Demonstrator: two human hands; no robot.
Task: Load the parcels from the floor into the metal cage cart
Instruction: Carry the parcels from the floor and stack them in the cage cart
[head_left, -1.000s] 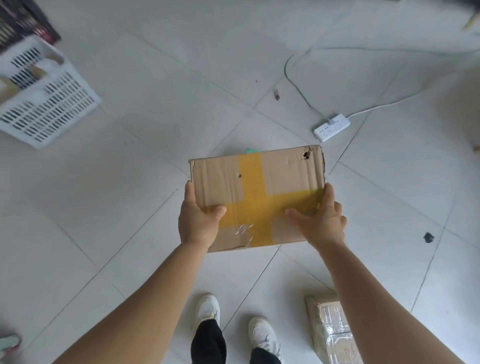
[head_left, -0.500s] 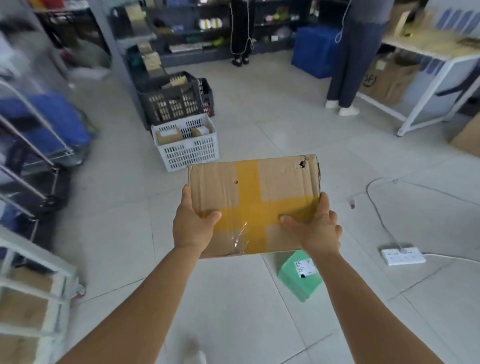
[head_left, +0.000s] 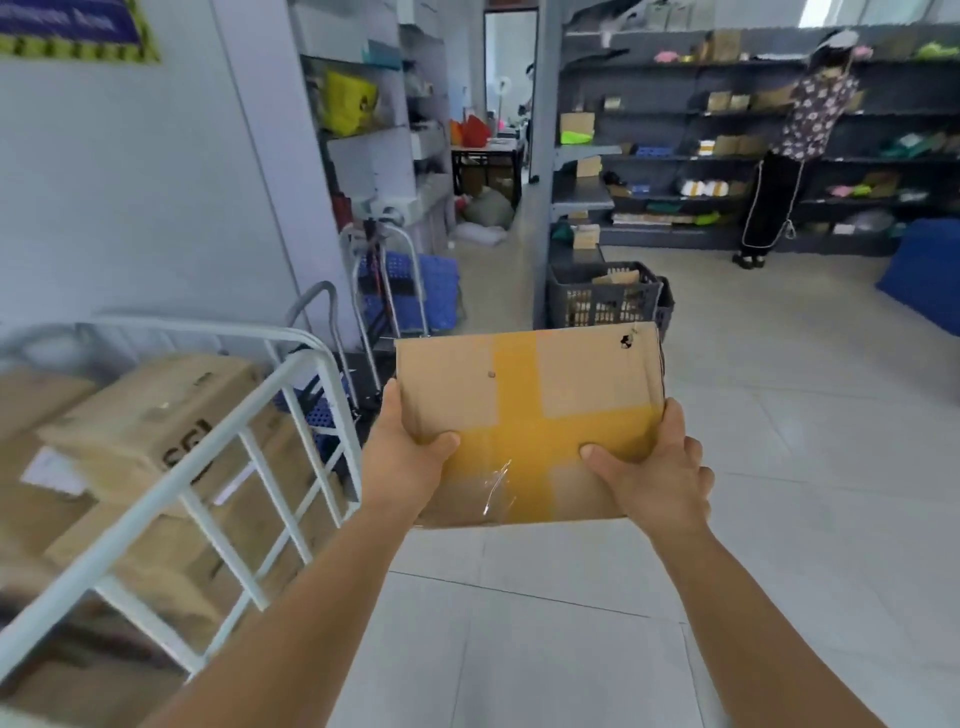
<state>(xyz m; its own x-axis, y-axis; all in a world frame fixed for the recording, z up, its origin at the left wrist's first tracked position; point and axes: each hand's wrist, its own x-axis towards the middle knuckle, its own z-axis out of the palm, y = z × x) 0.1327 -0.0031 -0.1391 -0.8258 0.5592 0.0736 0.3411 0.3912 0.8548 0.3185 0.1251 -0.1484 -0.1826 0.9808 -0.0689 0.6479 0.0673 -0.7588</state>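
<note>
beside grey shelves (head_left: 727, 67), boxes (head_left: 150, 415) fill cage cart (head_left: 291, 379); both hands grip parcel (head_left: 530, 415).

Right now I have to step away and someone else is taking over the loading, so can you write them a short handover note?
Left hand and right hand: both have a grip on the near corners of one cardboard parcel with yellow tape, thumbs on top, held in the air.
Metal cage cart: to the left of the parcel, white rails, several cardboard boxes already inside.
Done: this parcel is off the floor and carried near the cart.
Left: lift it over the rail and set it on the boxes inside. No other floor parcels show in this view, so look around for more.
</note>
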